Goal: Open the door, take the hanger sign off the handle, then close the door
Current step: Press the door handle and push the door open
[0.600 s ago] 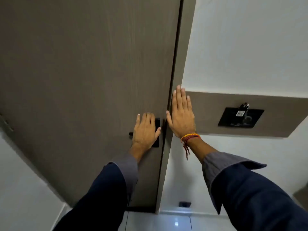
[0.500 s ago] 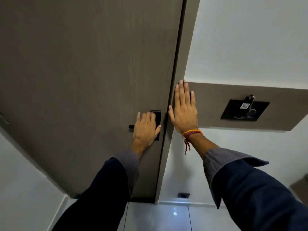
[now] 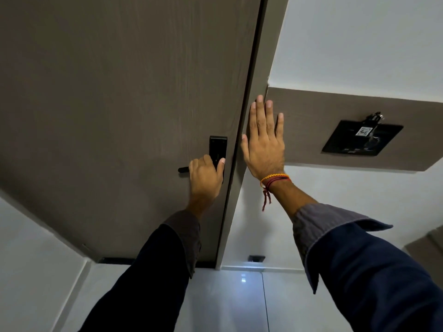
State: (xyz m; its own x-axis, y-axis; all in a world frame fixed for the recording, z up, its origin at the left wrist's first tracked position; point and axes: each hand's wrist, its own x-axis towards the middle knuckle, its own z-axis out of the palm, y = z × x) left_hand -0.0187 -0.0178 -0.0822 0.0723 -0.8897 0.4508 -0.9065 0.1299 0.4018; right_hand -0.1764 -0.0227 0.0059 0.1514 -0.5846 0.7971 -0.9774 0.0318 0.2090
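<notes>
Grey door (image 3: 119, 104) shut, left hand (image 3: 206, 178) now clenched round handle (image 3: 183, 169), right hand (image 3: 263, 144) still flat, grip released

The door (image 3: 119, 104), a brown wood-grain slab, is filling the upper left and sitting shut against its frame (image 3: 257, 75), with only a dark seam showing between them. A black lock plate (image 3: 217, 146) is sitting on its face near the closing edge, and the black handle (image 3: 183, 169) is sticking out leftward below it. The left hand (image 3: 206, 178) is curling over the handle, thumb lying on the plate. The right hand (image 3: 265, 144) is lying flat, fingers (image 3: 260, 116) spread, across the frame and the brown wall panel (image 3: 311, 116) beside it. The pale glossy floor (image 3: 227, 303) is running up to the door's foot.
</notes>
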